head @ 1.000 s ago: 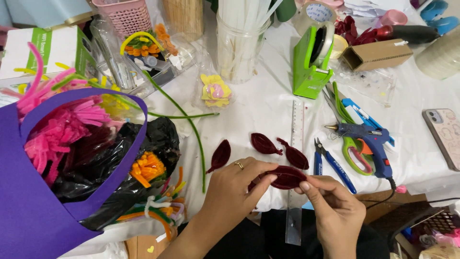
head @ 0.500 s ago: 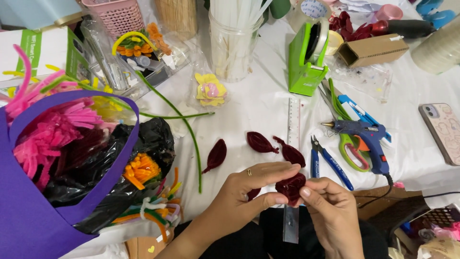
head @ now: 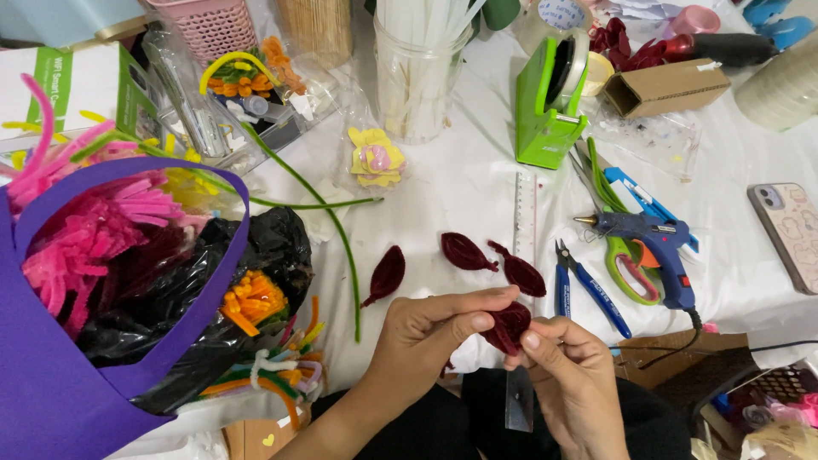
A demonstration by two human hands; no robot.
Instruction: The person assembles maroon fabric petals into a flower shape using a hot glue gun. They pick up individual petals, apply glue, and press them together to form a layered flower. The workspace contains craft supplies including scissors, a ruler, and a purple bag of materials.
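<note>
1. Head view, hands: near the bottom centre, the left hand (head: pixel 430 328) and the right hand (head: pixel 567 375) meet over the person's lap at the near edge of the white cloth-covered table (head: pixel 477 196). Both pinch one dark red fuzzy chenille petal bundle (head: pixel 508 326), the left thumb and fingers pressed on its left side, the right fingertips closed on its lower right.

2. Head view, risks: the bundle looks loosely gathered, so a slackened pinch could let it spring apart or drop into the lap. Three loose dark red chenille petals (head: pixel 464 252) lie just beyond the hands, and a wrist could sweep them off. The blue hot glue gun (head: pixel 652 234) rests to the right beside green-handled scissors (head: pixel 618 255) and blue-handled pliers (head: pixel 588 285). Its cord trails toward the near edge, where a sleeve could snag it, and the tip may be hot.

3. Head view, containers: at the left, a purple felt bag (head: pixel 51 375) holds pink chenille stems. A black plastic bag (head: pixel 256 255) beside it spills orange and mixed stems. At the far side, a clear plastic jar (head: pixel 417 77) holds white sticks, and a pink mesh basket (head: pixel 204 25) has contents I cannot make out. A green tape dispenser (head: pixel 550 94) stands right of the jar. An open brown cardboard box (head: pixel 669 85) lies on its side at the far right, its inside dark.
</note>
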